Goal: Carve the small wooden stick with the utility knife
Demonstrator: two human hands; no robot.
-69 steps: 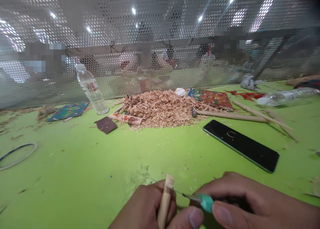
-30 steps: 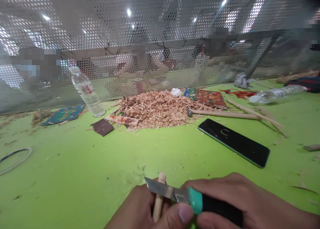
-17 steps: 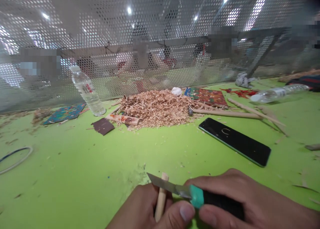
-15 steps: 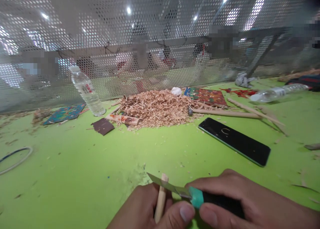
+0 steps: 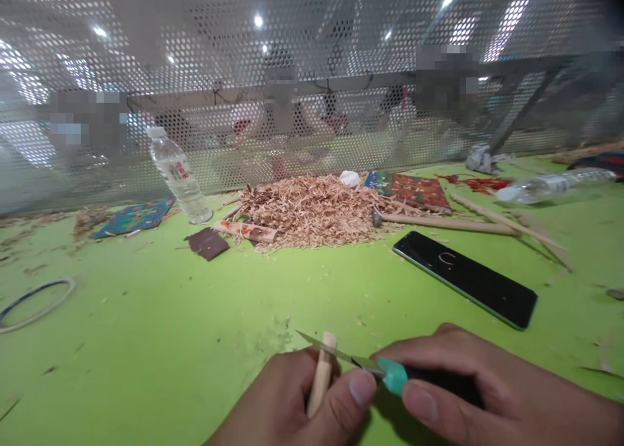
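At the bottom centre my left hand (image 5: 292,397) is closed round a pale wooden stick (image 5: 320,384), whose top end sticks up between thumb and fingers. My right hand (image 5: 468,387) grips a utility knife (image 5: 392,376) with a black and teal handle. The knife's thin blade points left and lies across the stick just below its tip. My left thumb rests close to the base of the blade. Part of the knife handle is hidden inside my right hand, and the lower end of the stick is out of sight.
A heap of wood shavings (image 5: 312,212) lies against the perforated metal screen (image 5: 234,134). A water bottle (image 5: 180,179) leans left of it, near brown sandpaper (image 5: 208,243). Rightward are a phone (image 5: 465,277), a hammer (image 5: 448,222) and a lying bottle (image 5: 556,186). A ring (image 5: 36,296) lies far left.
The view has shifted slightly, so the things on the table appear a little further right. The blade has tilted a bit and still crosses the stick near its top.
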